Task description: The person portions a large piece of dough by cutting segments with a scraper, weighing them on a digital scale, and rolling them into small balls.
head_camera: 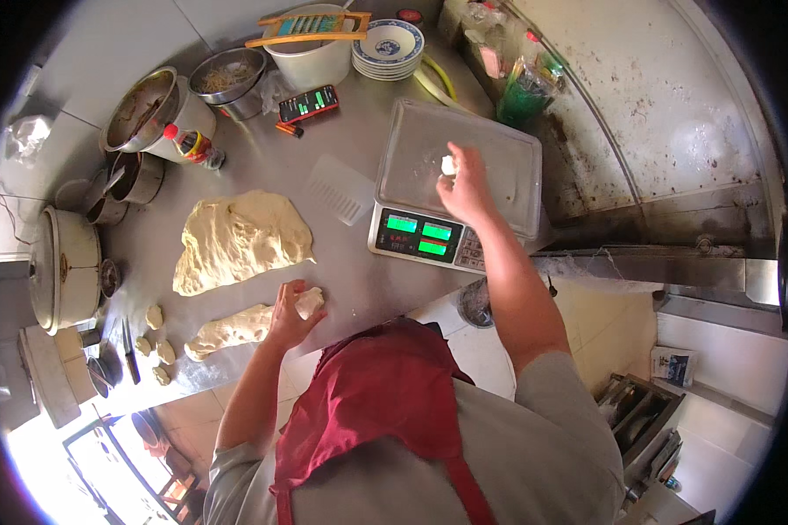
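My right hand (465, 187) is over the pan of a digital kitchen scale (394, 177), a small white dough piece (448, 165) between its thumb and fingers. Whether that piece touches the pan, I cannot tell. The scale's green displays (402, 224) are lit. Near the table's front edge, my left hand (292, 318) grips a long dough roll (233, 330) close to its right end, which shows past the fingers. Behind the roll lies a large flat slab of dough (243, 239). Several small dough pieces (164, 352) rest left of the roll, beside a knife (129, 351).
A cola bottle (197, 146), a smartphone (308, 104) and a translucent plastic scraper (343, 190) occupy the table behind the dough. Stacked bowls (387, 49), a white bucket (308, 62) under a wooden-framed grater (312, 27), and metal bowls (226, 79) line the back. A lidded pot (69, 269) stands left.
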